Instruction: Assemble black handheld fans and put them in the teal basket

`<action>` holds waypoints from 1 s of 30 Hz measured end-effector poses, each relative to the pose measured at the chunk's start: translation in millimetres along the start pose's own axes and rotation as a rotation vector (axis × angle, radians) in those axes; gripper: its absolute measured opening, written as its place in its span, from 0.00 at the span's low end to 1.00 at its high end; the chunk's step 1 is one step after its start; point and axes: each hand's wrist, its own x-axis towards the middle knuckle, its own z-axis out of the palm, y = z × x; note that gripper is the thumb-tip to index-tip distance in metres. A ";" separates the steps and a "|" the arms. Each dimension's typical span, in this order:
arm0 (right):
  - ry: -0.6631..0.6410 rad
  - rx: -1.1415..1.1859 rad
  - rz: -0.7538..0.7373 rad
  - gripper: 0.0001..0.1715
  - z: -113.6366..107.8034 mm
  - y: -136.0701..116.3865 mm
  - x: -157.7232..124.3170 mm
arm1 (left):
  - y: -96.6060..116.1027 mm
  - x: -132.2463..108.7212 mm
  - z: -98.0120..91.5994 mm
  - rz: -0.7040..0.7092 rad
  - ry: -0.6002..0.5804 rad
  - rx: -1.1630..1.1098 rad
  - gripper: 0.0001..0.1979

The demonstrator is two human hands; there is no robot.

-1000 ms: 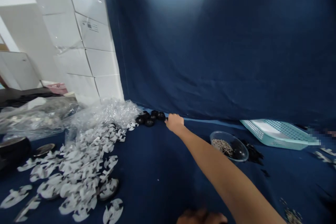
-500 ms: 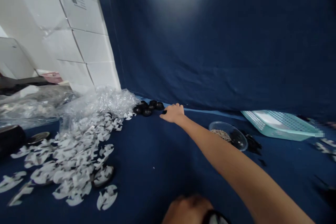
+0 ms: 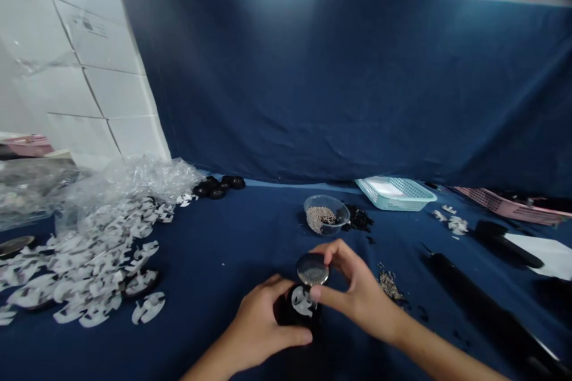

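At the near middle, my left hand (image 3: 263, 324) is wrapped round a black cylindrical part (image 3: 286, 309). A white plastic piece (image 3: 302, 300) shows on the face of that part. My right hand (image 3: 346, 289) pinches a round shiny disc with a dark rim (image 3: 313, 269) between thumb and fingers, tilted just above the black part. Whether the disc touches the part I cannot tell. To the left lies a heap of similar white plastic pieces (image 3: 102, 256), with one loose white piece (image 3: 149, 308) at its near edge.
Several black round caps (image 3: 217, 187) sit at the back beside clear plastic wrap (image 3: 134, 181). A clear bowl (image 3: 328, 214) holds small screws. Right are loose screws (image 3: 389, 286), a black electric screwdriver (image 3: 482, 303), a mint basket (image 3: 397, 195) and a pink basket (image 3: 513, 205).
My right hand has drawn back from the black caps at the rear to the near middle and now holds the disc. My left hand has come fully into view. The camera view has shifted right.
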 end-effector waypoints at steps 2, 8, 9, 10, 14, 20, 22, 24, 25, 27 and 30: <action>-0.021 0.043 0.023 0.19 8.9 5.7 -10.8 | 3.2 -0.5 0.0 0.006 0.000 0.023 0.24; -0.076 0.070 0.087 0.26 16.9 22.8 -20.4 | 1.7 0.9 2.5 0.001 0.018 0.053 0.21; -0.071 0.063 0.098 0.27 16.2 23.6 -20.7 | 0.2 0.8 3.7 0.001 0.020 0.051 0.21; -0.064 0.054 0.107 0.27 15.4 23.3 -20.5 | -1.3 0.5 4.8 0.003 0.021 0.047 0.21; -0.028 0.047 0.145 0.29 14.7 17.7 -17.4 | -4.9 -3.0 8.1 0.029 0.056 0.007 0.36; 0.022 0.287 0.277 0.49 33.3 17.4 -24.0 | 1.0 -8.7 8.6 0.176 0.045 -0.082 0.26; 0.048 0.407 0.335 0.49 39.0 12.8 -32.3 | 7.5 -8.7 9.0 0.186 0.108 -0.105 0.24; 0.026 0.566 0.420 0.38 39.5 4.3 -41.4 | 16.2 -7.3 11.2 0.189 0.191 -0.124 0.26; -0.018 0.680 0.493 0.37 37.5 -0.5 -45.5 | 20.7 -6.0 13.2 0.196 0.232 -0.131 0.26; -0.115 0.931 0.659 0.42 29.6 -8.3 -51.5 | 27.6 -2.6 18.7 0.236 0.297 -0.132 0.27; -0.081 1.159 0.810 0.43 14.2 -12.3 -54.1 | 29.2 3.5 27.2 0.358 0.317 -0.059 0.34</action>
